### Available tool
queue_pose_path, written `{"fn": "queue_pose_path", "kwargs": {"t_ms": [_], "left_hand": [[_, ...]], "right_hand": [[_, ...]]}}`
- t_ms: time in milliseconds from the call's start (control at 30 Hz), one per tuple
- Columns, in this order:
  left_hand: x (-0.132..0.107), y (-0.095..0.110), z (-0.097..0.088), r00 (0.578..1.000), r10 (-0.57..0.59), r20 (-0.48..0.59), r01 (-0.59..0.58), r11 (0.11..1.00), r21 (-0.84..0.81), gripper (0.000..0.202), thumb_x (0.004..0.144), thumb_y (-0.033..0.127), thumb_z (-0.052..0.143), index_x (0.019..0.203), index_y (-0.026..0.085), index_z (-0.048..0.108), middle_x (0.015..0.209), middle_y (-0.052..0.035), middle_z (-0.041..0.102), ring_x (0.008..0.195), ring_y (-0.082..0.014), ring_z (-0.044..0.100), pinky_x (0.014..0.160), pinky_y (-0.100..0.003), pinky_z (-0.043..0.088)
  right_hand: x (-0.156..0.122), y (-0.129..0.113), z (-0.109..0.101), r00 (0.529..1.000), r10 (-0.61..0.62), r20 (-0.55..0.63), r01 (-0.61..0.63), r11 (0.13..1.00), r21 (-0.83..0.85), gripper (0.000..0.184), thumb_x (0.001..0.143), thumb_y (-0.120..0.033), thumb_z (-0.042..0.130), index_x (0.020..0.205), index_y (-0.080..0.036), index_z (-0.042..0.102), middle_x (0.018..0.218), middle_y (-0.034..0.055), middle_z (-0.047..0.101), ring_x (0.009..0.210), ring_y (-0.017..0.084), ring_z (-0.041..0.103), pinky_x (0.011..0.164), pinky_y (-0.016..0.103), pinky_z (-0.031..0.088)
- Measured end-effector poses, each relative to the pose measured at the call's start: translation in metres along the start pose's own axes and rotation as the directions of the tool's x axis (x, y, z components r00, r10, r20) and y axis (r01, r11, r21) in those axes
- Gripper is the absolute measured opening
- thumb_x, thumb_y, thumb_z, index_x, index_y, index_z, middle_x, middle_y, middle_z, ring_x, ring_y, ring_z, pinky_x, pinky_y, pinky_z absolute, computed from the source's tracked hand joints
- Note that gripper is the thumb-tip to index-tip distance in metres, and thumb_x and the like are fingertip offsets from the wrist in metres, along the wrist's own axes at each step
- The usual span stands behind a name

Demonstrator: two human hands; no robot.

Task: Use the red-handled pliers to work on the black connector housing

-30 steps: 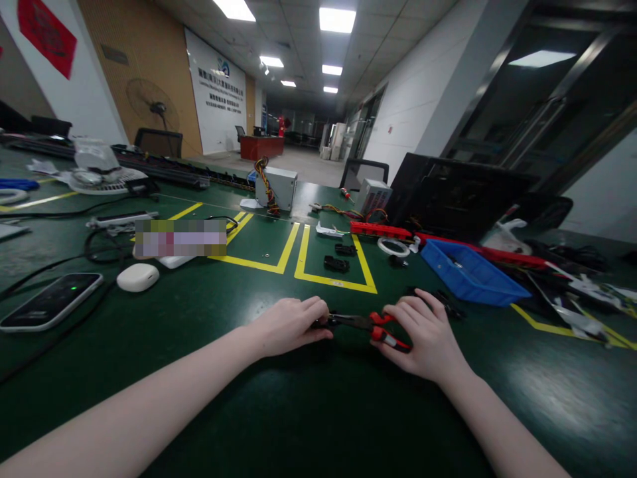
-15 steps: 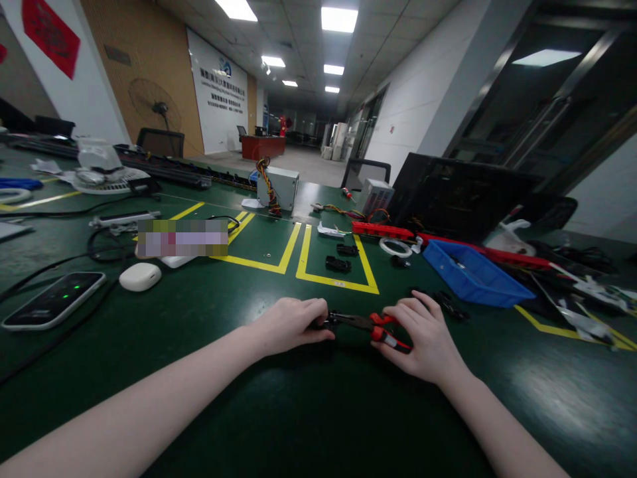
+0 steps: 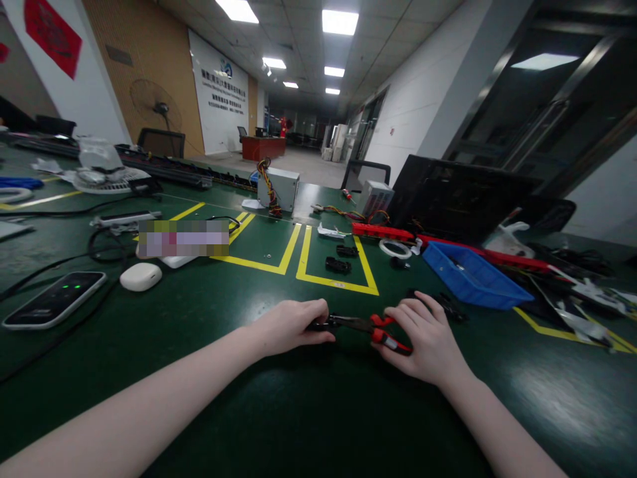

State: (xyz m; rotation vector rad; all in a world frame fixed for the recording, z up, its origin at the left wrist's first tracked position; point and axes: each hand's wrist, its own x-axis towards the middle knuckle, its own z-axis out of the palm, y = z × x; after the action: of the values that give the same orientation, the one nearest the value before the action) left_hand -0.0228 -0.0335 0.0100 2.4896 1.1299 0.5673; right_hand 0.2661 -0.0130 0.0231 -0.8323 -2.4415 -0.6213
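My right hand [image 3: 422, 335] is wrapped round the red handles of a pair of pliers [image 3: 365, 326] that lies low over the green table [image 3: 298, 411]. The pliers' dark jaws point left toward my left hand [image 3: 293, 324]. My left hand is curled with its fingertips pinched on a small dark part at the jaws; I cannot make out what that part is. Both forearms rest across the near table.
A blue bin [image 3: 470, 276] stands to the right. Beyond it lie red strips [image 3: 383, 230] and a black case [image 3: 458, 192]. Small black parts [image 3: 338, 265] sit in a yellow-taped square. A white case [image 3: 140, 276] and a phone [image 3: 52, 299] lie on the left, and a power supply [image 3: 277, 189] stands at the back.
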Motion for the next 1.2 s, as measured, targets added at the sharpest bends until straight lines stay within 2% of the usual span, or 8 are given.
{"fn": "queue_pose_path", "kwargs": {"t_ms": [133, 300, 400, 767, 1033, 1200], "left_hand": [[0.0008, 0.0002, -0.0005, 0.997, 0.083, 0.000, -0.083, 0.993, 0.083, 0.020, 0.095, 0.039, 0.057, 0.096, 0.020, 0.050, 0.089, -0.0004, 0.061, 0.070, -0.0151, 0.060, 0.056, -0.023, 0.037], [0.0014, 0.0012, -0.0008, 0.995, 0.102, 0.012, -0.103, 0.989, 0.107, 0.019, 0.094, 0.038, 0.058, 0.098, 0.021, 0.051, 0.090, -0.0005, 0.061, 0.073, -0.0169, 0.061, 0.059, -0.024, 0.040], [0.0018, 0.0016, -0.0005, 0.994, 0.110, 0.013, -0.111, 0.987, 0.115, 0.021, 0.092, 0.039, 0.061, 0.095, 0.020, 0.052, 0.085, -0.0002, 0.061, 0.072, -0.0174, 0.061, 0.060, -0.025, 0.040], [0.0027, 0.0001, 0.0009, 0.995, 0.098, -0.008, -0.096, 0.990, 0.102, 0.021, 0.092, 0.039, 0.060, 0.093, 0.020, 0.050, 0.085, -0.0001, 0.061, 0.071, -0.0171, 0.060, 0.058, -0.024, 0.038], [0.0017, 0.0003, -0.0005, 0.996, 0.084, -0.007, -0.083, 0.992, 0.091, 0.022, 0.092, 0.039, 0.061, 0.090, 0.020, 0.050, 0.083, 0.0002, 0.061, 0.069, -0.0165, 0.060, 0.057, -0.024, 0.037], [0.0012, 0.0015, -0.0004, 0.999, 0.004, -0.044, -0.001, 0.998, 0.070, 0.026, 0.089, 0.043, 0.063, 0.096, 0.021, 0.051, 0.085, 0.0003, 0.065, 0.068, -0.0168, 0.062, 0.057, -0.024, 0.041]], "right_hand": [[0.0005, 0.0015, 0.0006, 0.999, 0.009, 0.053, -0.012, 0.998, 0.057, 0.033, 0.077, -0.044, 0.064, 0.097, -0.018, 0.061, 0.085, 0.0075, 0.066, 0.086, 0.026, 0.061, 0.099, 0.052, 0.039], [-0.0010, 0.0023, -0.0004, 0.994, 0.017, 0.109, -0.026, 0.996, 0.086, 0.034, 0.077, -0.045, 0.065, 0.098, -0.019, 0.062, 0.087, 0.0066, 0.067, 0.088, 0.025, 0.061, 0.101, 0.052, 0.038], [-0.0023, 0.0015, -0.0005, 0.996, 0.008, 0.092, -0.014, 0.997, 0.070, 0.037, 0.077, -0.046, 0.065, 0.102, -0.019, 0.063, 0.090, 0.0077, 0.069, 0.093, 0.027, 0.062, 0.103, 0.053, 0.035], [-0.0046, 0.0020, 0.0013, 1.000, 0.025, -0.004, -0.024, 1.000, 0.015, 0.038, 0.077, -0.046, 0.066, 0.103, -0.018, 0.062, 0.091, 0.0075, 0.069, 0.094, 0.027, 0.062, 0.103, 0.053, 0.033], [-0.0036, 0.0032, 0.0003, 1.000, 0.012, 0.029, -0.013, 0.999, 0.031, 0.038, 0.076, -0.046, 0.066, 0.101, -0.017, 0.063, 0.088, 0.0079, 0.068, 0.091, 0.027, 0.062, 0.104, 0.052, 0.031], [-0.0025, 0.0021, -0.0016, 0.999, 0.004, 0.038, -0.005, 1.000, 0.027, 0.039, 0.076, -0.046, 0.066, 0.099, -0.015, 0.063, 0.087, 0.0099, 0.067, 0.089, 0.027, 0.061, 0.103, 0.053, 0.033]]}}
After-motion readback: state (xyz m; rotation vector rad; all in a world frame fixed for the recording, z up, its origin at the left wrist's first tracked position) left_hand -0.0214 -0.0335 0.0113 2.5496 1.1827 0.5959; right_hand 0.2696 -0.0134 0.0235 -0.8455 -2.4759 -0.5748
